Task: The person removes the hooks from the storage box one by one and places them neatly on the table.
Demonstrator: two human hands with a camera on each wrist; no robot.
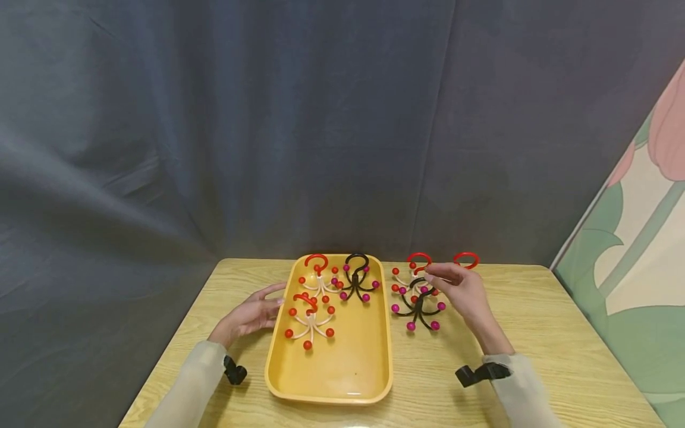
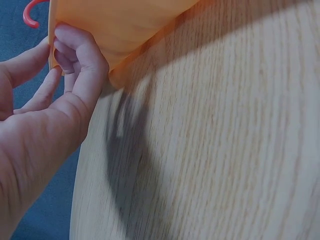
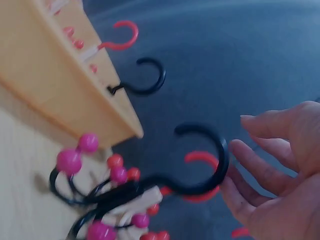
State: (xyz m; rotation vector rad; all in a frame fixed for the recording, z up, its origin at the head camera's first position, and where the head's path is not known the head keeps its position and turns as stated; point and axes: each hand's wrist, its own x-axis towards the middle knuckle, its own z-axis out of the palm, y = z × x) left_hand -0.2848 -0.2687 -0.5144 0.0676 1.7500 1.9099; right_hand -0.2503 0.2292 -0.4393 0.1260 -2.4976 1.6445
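My left hand [image 1: 255, 314] holds the left rim of the yellow tray [image 1: 345, 368]; the left wrist view has the fingers [image 2: 86, 60] bent round the tray wall [image 2: 135, 25]. By the black hook of a many-armed hanger with magenta balls [image 1: 419, 307], right of the tray, is my right hand [image 1: 467, 296]. The right wrist view puts its relaxed fingers [image 3: 257, 167] beside that black hook [image 3: 223, 152], thumb apart; whether they touch it is unclear. Behind that hanger stands a white one with a red hook [image 1: 420, 257], partly hidden.
Inside the tray are two white hangers with red hooks and red balls [image 1: 312, 321] and a black hanger with magenta balls [image 1: 355, 282]. Another red hook [image 1: 467, 255] shows behind my right hand. The wooden table [image 1: 551, 356] backs onto a dark curtain [image 1: 332, 131].
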